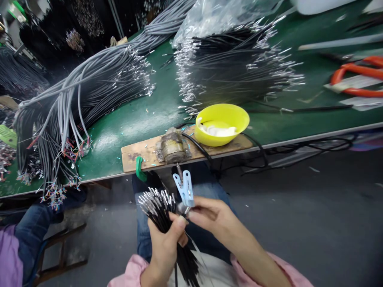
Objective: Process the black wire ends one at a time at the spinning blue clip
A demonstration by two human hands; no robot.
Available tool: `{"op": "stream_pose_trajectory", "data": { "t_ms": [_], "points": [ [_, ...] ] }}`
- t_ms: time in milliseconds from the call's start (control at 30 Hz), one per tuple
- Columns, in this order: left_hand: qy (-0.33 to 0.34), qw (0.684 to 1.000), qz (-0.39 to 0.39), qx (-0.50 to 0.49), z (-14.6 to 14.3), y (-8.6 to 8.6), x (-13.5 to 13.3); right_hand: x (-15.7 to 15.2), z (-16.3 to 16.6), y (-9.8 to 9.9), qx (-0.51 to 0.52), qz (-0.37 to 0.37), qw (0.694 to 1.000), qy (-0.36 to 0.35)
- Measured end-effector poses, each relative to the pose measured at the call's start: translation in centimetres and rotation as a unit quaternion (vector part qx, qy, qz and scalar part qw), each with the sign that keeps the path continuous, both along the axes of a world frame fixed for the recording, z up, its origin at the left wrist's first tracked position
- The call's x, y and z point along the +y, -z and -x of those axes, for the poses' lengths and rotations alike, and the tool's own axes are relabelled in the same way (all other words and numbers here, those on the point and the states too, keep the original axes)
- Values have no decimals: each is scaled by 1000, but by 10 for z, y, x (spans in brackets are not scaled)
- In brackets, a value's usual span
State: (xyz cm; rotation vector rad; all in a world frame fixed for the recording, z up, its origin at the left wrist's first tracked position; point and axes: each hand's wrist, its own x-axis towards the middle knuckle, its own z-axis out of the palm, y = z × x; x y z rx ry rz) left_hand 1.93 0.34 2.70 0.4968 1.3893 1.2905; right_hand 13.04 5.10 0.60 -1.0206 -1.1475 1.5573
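My left hand (166,245) is wrapped round a bundle of thin black wires (158,207) with bare silver tips fanned upward, held over my lap. My right hand (209,217) pinches one wire near the top of the bundle, its fingers closed beside a light blue clip (184,186) that sticks up just above them. Both hands sit below the front edge of the green workbench (143,119). Directly above them a wooden board (143,153) is clamped to the bench and carries a small grimy metal device (172,146) and a yellow bowl (221,123).
Large heaps of grey cables (89,83) and black wires (233,67) with stripped ends cover the bench. A green clamp (139,167) grips the board. Red-handled pliers (359,75) lie at the far right. Another person's leg in jeans (30,231) shows at lower left.
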Motion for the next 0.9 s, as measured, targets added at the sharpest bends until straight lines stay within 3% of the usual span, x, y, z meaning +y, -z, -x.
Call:
{"op": "stream_pose_trajectory", "data": {
  "t_ms": [67,133,267,333,400,567,733,833,900],
  "points": [
    [6,1000,-19,11,1,3,1,-3,3,-1,13,6,999,-29],
    [7,999,-29,23,1,6,1,-8,9,-2,-4,-27,999,20],
    [19,999,-24,-15,3,9,0,-14,16,-4,-91,-203,962,158],
    [27,998,-20,-46,5,10,0,-15,14,-4,-104,-258,949,149],
    [25,998,-16,-55,7,10,1,-15,9,-2,-97,-261,954,112],
    [26,999,-13,-34,13,10,2,-14,2,5,-52,-171,978,111],
    [84,996,-18,-4,18,9,2,-13,10,0,76,-50,996,18],
    [112,993,-27,18,23,8,7,-10,14,-3,243,81,964,-70],
    [98,992,-50,62,24,7,10,-6,14,-4,295,139,939,-109]
  ]
}}
